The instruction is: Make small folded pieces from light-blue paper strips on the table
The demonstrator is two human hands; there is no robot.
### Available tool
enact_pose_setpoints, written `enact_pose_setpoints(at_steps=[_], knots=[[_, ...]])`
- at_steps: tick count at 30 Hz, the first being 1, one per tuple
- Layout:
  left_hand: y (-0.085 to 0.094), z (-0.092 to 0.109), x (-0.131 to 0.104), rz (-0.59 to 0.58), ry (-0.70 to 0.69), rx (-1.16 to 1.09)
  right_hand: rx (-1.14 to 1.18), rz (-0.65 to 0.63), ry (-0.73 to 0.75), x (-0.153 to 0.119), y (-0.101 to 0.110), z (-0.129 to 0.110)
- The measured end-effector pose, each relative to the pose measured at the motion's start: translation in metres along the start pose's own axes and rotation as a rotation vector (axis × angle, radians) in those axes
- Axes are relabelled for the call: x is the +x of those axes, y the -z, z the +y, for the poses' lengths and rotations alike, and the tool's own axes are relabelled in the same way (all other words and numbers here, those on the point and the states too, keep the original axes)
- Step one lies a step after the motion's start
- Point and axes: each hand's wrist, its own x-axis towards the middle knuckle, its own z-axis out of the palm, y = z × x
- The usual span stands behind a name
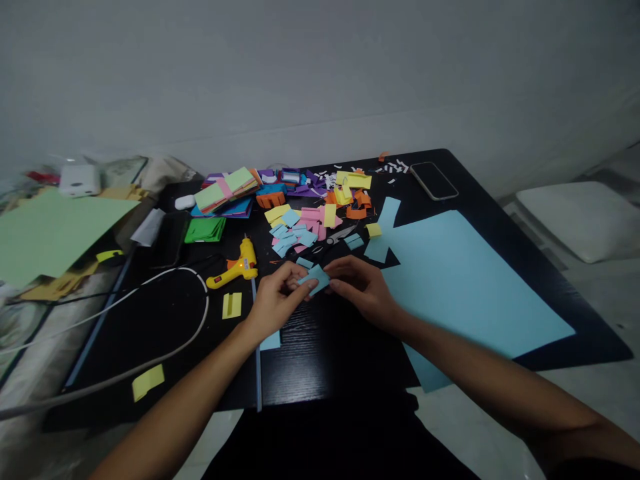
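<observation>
Table (320, 373) was crowded at the back, so a stray elbow or dragged paper could have swept bits off. Blue sheet (460, 287) reached the front edge under the right forearm; a downward lean could have creased it or slid it off. White cable (206, 307) looped beside the left forearm: snag risk if the arm swung left. Left hand (277, 290) and right hand (363, 287) met over mid-table. Glue gun (235, 265) lay on its side just left of the left hand; couldn't tell if hot, but a burn was possible if so. Scissors (340, 236) lay just beyond the hands, easy to nick on. Blue piece (316, 279) was between the hands: left thumb and fingers pinched its left end, right fingertips narrow on its right. Uneven pull could have bent or torn it.
</observation>
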Motion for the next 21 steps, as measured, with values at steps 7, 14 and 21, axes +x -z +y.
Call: enact_pose_setpoints(at_steps=[7, 14, 21], knots=[[0.002, 0.004, 0.0, 0.018, -0.125, 0.158, -0.067, 0.063, -0.002, 0.001, -0.004, 0.008], [0.012, 0.006, 0.004, -0.044, -0.344, 0.291, -0.12, 0.04, 0.005, -0.001, -0.003, 0.004], [0.009, 0.003, 0.001, 0.004, -0.213, 0.184, -0.236, 0.015, 0.058, 0.0, 0.0, 0.005]])
